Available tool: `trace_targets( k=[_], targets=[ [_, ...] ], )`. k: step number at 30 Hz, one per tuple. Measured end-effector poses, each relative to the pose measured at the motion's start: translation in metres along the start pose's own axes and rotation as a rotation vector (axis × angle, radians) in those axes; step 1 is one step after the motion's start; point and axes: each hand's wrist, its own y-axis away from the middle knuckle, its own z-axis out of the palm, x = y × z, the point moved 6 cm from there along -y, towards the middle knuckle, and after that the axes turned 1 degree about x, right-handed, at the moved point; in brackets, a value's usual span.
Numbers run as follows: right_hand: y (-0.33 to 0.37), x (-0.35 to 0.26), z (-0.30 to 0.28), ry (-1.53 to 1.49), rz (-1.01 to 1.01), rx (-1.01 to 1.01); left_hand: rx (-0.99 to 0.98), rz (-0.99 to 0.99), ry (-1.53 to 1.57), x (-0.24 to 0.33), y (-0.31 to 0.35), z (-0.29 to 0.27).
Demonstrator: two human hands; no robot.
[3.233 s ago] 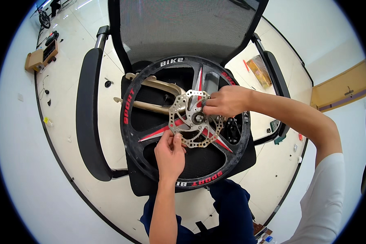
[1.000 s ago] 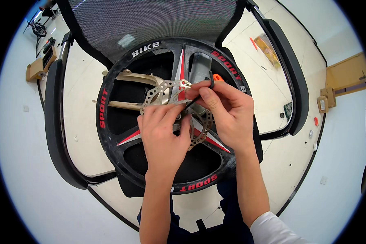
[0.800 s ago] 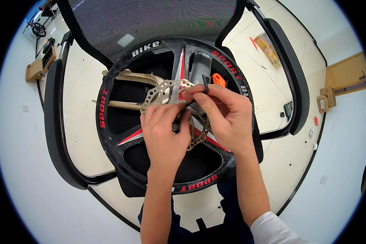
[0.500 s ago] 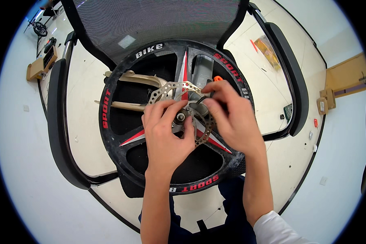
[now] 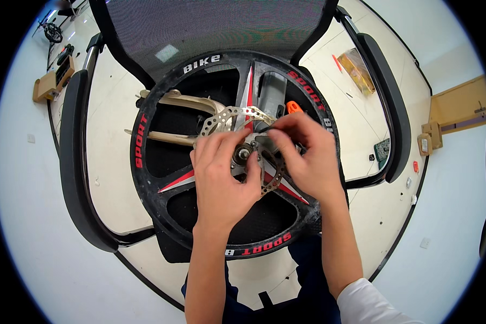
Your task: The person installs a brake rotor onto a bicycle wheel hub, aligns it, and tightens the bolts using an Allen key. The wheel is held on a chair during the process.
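A black bicycle wheel (image 5: pixel 146 137) with red-and-silver spokes lies flat on the chair seat. At its centre is the hub (image 5: pixel 243 154), and a perforated silver brake disc (image 5: pixel 213 124) sits around it. My left hand (image 5: pixel 221 175) is bent over the disc, its fingers on the left of the hub and the thumb near the hub's right side, gripping the disc. My right hand (image 5: pixel 310 154) is closed in a pinch at the disc's upper right. Between its thumb and fingertips is a thin dark rod-like tool (image 5: pixel 263 129), mostly hidden, its kind unclear.
Under the wheel lie a beige fork-shaped part (image 5: pixel 173 100), a grey metal part (image 5: pixel 272 92) and an orange-handled thing (image 5: pixel 293 107). Chair armrests (image 5: pixel 75 162) flank both sides and the mesh backrest (image 5: pixel 221 32) rises behind. Cardboard boxes (image 5: pixel 431 137) stand by the right wall.
My right hand has turned and shifted slightly with the thin dark tool, showing more of the orange-handled thing. The left hand stays at the hub. The whole view has shifted slightly.
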Motion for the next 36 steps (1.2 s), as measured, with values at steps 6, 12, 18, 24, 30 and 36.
trace_targets(
  k=[6,12,18,24,30,36],
  targets=[
    [-0.003,-0.021,-0.017,-0.5,-0.12,0.239,0.028,0.127,0.116,0.023,-0.008,-0.01],
    [-0.006,-0.017,0.008,-0.709,-0.09,0.168,-0.013,0.071,0.242,0.015,-0.016,-0.003],
    [-0.014,-0.02,0.015,-0.729,-0.084,0.157,-0.044,-0.09,0.323,0.004,-0.027,-0.002],
    [-0.013,-0.01,0.018,-0.672,-0.079,0.138,-0.07,-0.135,0.325,-0.008,-0.021,0.002],
    [-0.014,-0.008,0.016,-0.635,-0.043,0.08,-0.06,-0.155,0.283,-0.006,-0.021,0.002],
    [-0.01,-0.009,0.006,-0.161,-0.233,0.096,-0.041,-0.209,0.195,-0.006,-0.022,0.0]
  ],
)
